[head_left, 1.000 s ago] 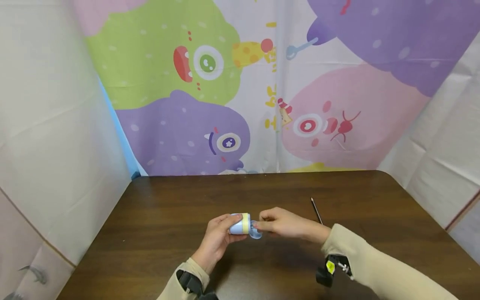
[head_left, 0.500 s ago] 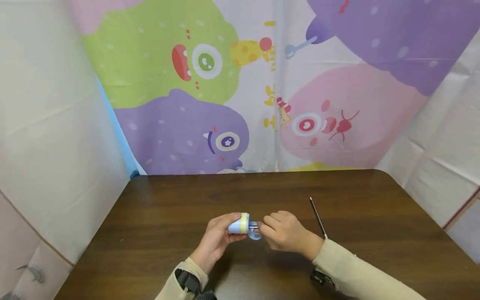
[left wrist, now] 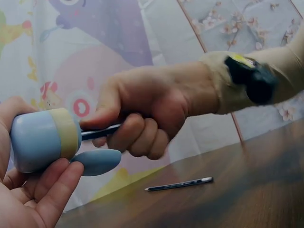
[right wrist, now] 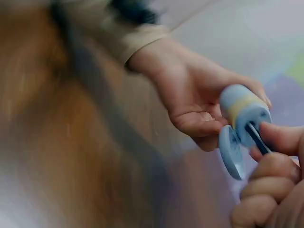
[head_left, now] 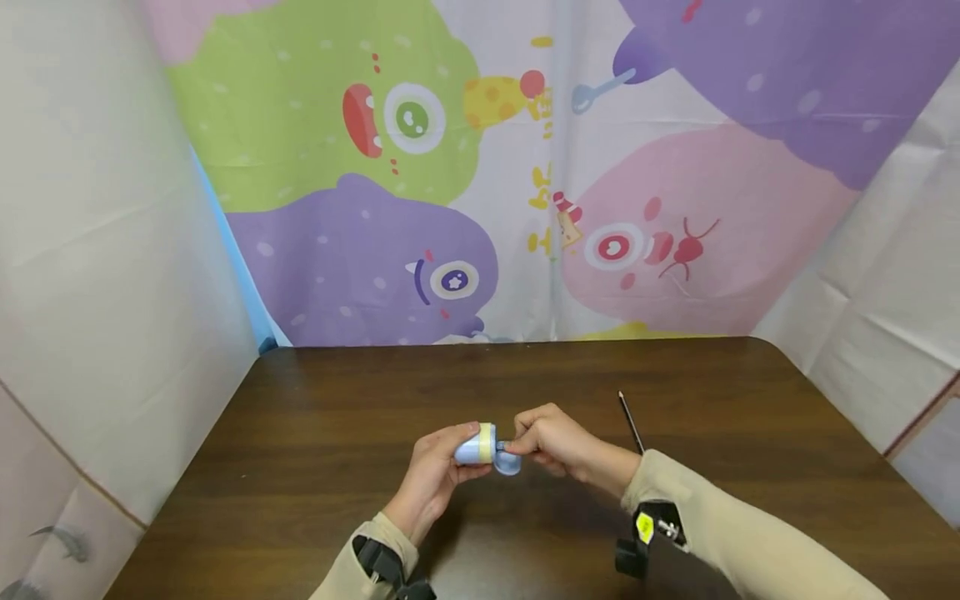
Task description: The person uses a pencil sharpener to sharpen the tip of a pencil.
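A light blue pencil sharpener [head_left: 467, 449] with a yellow band lies sideways above the table, gripped between thumb and fingers of my left hand [head_left: 431, 473]. Its round flip lid [left wrist: 99, 162] hangs swung away from the end face. In the right wrist view that face has holes, and a dark pencil [right wrist: 258, 138] is stuck into one of them. My right hand [head_left: 557, 440] pinches the pencil with thumb and curled index finger, close to the sharpener. The pencil's tip is hidden inside, and its other end is covered by the right hand.
A second dark pencil [head_left: 630, 419] lies on the brown table [head_left: 337, 400], just beyond the right forearm. A cartoon-print curtain [head_left: 420, 250] hangs behind the table's far edge, with pale cloth on both sides. Each wrist wears a black camera mount.
My right hand rolled over knuckles-up half a second ago and is now rolled back, still pinching the pencil at the hole. The left hand and sharpener stay nearly in place.
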`<state>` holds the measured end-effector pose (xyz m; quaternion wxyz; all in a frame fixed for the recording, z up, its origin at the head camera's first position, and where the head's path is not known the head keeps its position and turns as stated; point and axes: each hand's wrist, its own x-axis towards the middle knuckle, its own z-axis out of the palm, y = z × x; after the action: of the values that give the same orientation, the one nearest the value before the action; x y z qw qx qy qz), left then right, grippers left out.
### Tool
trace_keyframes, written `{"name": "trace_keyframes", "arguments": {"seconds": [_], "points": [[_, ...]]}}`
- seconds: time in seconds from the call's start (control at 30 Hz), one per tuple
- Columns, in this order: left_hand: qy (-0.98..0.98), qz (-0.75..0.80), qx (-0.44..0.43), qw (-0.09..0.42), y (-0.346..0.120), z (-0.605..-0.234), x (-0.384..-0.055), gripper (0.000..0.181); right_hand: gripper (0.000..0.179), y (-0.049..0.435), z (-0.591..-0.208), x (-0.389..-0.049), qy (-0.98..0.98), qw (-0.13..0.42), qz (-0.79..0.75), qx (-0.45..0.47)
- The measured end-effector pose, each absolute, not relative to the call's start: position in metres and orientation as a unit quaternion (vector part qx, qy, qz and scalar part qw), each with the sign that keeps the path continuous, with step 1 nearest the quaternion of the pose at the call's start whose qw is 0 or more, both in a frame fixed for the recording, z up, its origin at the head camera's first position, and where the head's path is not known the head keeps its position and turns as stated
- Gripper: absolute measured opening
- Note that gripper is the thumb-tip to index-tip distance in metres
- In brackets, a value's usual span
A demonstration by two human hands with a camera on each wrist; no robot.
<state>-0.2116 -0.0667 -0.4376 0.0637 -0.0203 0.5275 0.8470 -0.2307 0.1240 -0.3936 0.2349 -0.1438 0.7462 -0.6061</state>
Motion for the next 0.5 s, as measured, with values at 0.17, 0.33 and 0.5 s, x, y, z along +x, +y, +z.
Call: {"name": "trace_keyframes", "arguments": {"seconds": [0.17, 0.33, 0.5], "points": [[0.536, 0.842, 0.004, 0.064, -0.068, -0.438, -0.211, 0.007, 0.035, 0.131, -0.389, -0.242, 0.679, 0.411, -0.605, -0.070], [0.534, 0.841, 0.019, 0.085, -0.071, -0.436, -0.214, 0.011, 0.030, 0.137, -0.383, -0.247, 0.699, 0.391, -0.588, -0.110], [0.542, 0.829, 0.038, 0.132, -0.077, -0.434, -0.216, 0.036, 0.027, 0.143, -0.380, -0.249, 0.733, 0.348, -0.569, -0.133]]}}
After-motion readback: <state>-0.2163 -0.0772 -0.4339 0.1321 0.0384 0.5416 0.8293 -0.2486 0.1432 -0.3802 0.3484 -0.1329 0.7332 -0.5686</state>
